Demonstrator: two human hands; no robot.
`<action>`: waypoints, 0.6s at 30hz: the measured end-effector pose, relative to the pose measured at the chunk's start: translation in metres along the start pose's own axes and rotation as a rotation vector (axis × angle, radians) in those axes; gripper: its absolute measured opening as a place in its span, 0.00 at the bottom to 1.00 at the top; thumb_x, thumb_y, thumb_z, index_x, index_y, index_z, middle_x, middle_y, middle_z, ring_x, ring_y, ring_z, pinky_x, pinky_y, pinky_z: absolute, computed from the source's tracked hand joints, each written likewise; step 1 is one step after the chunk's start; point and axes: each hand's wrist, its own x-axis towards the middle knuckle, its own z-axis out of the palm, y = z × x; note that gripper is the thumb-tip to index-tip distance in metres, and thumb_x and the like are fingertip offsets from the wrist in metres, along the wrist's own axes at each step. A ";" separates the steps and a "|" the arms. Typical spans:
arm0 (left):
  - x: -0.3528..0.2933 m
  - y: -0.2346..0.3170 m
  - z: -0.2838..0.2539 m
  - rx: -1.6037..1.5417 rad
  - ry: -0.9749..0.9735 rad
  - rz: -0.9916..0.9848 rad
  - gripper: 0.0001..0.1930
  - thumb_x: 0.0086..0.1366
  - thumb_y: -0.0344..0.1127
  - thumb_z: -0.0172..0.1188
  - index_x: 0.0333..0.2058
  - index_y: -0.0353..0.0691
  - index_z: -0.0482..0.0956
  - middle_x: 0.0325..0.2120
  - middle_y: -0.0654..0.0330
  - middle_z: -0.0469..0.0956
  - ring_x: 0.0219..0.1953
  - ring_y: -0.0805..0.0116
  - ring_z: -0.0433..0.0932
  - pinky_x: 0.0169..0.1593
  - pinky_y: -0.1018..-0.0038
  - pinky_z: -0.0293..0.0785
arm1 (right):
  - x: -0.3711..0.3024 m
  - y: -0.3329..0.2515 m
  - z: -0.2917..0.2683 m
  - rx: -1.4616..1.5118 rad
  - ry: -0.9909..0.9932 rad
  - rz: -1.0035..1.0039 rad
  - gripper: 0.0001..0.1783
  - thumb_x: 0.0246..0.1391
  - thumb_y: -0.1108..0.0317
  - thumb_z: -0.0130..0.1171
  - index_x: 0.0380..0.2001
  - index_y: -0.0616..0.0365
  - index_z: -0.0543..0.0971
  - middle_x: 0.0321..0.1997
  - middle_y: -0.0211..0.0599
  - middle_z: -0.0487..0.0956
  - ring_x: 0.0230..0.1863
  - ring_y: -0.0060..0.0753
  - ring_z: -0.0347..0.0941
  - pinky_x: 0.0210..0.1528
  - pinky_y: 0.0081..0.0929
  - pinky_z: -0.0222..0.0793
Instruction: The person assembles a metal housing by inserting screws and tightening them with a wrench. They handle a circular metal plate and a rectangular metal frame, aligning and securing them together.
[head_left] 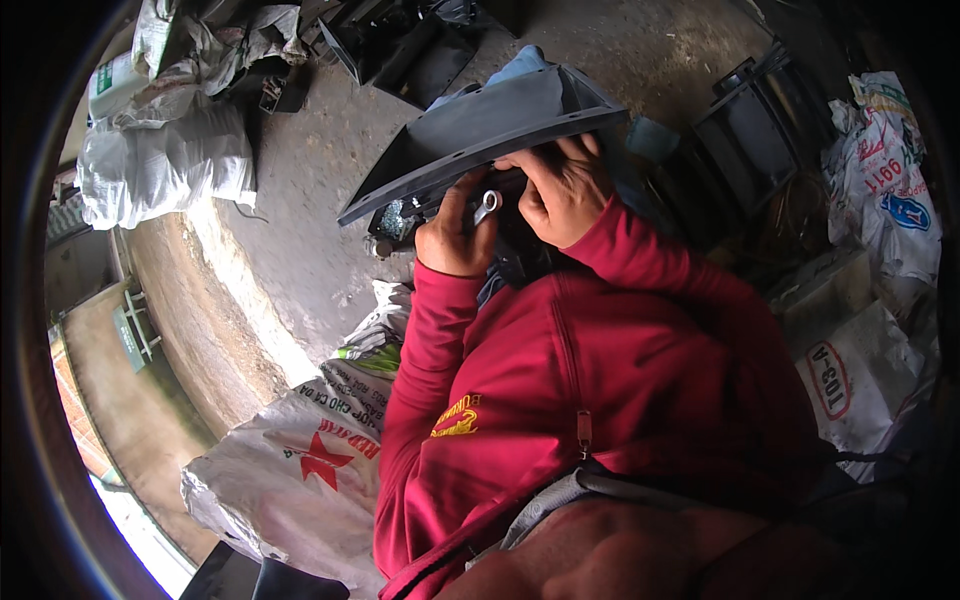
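Note:
A dark grey metal tray-like panel (pixel 480 125) with raised edges and small holes is tilted in front of me. Just under its near edge, my left hand (pixel 455 240) is closed around a ring spanner (pixel 487 206), whose shiny ring end sticks up past the thumb. My right hand (pixel 566 195) is against the same edge, to the right, with its fingers bent; the panel hides the fingertips and whatever they pinch. Small shiny metal pieces (pixel 392 219), perhaps fasteners, lie in a dark holder below the panel's left part.
Plastic-wrapped bundles (pixel 165 160) stand at the far left, and dark metal parts (pixel 410 55) lie on the concrete floor (pixel 300 250) beyond the panel. A white printed sack (pixel 290 470) is at my left. More black frames (pixel 750 130) and sacks (pixel 880 180) crowd the right.

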 end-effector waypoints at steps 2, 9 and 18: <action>0.001 0.001 -0.004 -0.095 -0.045 -0.040 0.20 0.61 0.31 0.61 0.52 0.39 0.76 0.41 0.50 0.83 0.42 0.54 0.84 0.42 0.69 0.79 | 0.000 -0.001 0.000 0.022 0.027 -0.005 0.33 0.37 0.75 0.57 0.53 0.44 0.73 0.42 0.22 0.81 0.54 0.40 0.69 0.56 0.45 0.54; 0.000 -0.003 -0.008 -0.139 -0.098 -0.045 0.19 0.63 0.29 0.57 0.53 0.38 0.76 0.42 0.50 0.82 0.43 0.63 0.83 0.45 0.73 0.76 | 0.002 0.000 -0.002 -0.017 0.029 -0.034 0.31 0.38 0.75 0.56 0.51 0.45 0.73 0.40 0.19 0.81 0.51 0.38 0.71 0.54 0.42 0.56; 0.001 -0.006 -0.007 -0.080 -0.054 0.034 0.21 0.59 0.29 0.60 0.53 0.42 0.76 0.40 0.51 0.83 0.41 0.57 0.84 0.41 0.69 0.78 | 0.003 -0.001 -0.003 -0.026 0.020 -0.023 0.29 0.39 0.75 0.56 0.50 0.44 0.74 0.40 0.17 0.81 0.49 0.35 0.71 0.52 0.41 0.58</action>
